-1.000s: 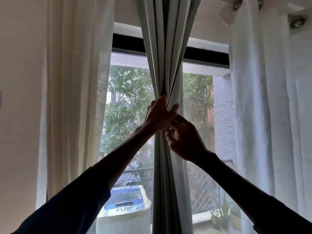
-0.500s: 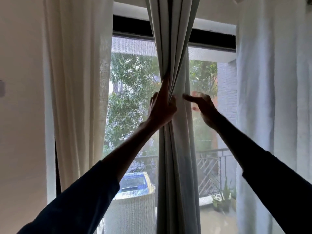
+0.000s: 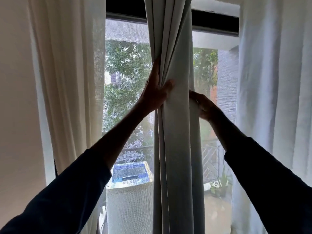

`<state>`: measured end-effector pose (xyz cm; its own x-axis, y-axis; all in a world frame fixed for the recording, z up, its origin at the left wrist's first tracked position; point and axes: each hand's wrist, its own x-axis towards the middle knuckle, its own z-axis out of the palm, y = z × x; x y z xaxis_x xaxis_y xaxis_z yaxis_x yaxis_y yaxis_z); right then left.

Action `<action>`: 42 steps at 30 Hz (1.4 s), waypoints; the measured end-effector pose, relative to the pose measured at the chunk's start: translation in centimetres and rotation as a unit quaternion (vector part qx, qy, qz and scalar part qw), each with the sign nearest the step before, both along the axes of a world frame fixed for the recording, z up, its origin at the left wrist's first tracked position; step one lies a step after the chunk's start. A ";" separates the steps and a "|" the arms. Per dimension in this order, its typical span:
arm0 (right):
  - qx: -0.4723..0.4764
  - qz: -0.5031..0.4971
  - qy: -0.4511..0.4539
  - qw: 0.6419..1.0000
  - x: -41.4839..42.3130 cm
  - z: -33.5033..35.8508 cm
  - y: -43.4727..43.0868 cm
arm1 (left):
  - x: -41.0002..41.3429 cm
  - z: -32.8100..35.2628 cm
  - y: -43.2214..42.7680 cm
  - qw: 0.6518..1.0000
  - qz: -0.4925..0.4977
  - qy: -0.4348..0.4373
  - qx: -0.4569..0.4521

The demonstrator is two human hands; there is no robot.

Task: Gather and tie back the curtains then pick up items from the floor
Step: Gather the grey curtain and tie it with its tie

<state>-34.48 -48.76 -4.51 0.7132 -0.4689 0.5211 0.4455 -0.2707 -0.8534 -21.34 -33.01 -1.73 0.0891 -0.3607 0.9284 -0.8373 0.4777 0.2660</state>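
The curtain [image 3: 175, 149], bunched at the middle of the window [image 3: 126, 65], is clasped by the left hand [image 3: 157, 94], thumb across its front, and its right edge is gripped by the curled right hand [image 3: 203, 105].

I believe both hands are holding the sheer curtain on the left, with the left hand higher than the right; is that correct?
Not quite. The head view shows the left hand and right hand holding the bunched grey curtain in the middle, not the sheer curtain on the left. The left hand is indeed higher.
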 end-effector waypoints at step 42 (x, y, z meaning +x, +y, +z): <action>-0.081 -0.430 0.299 0.848 -3.6 -47.0 11.8 | -4.3 -45.3 0.6 0.880 0.222 -0.030 0.420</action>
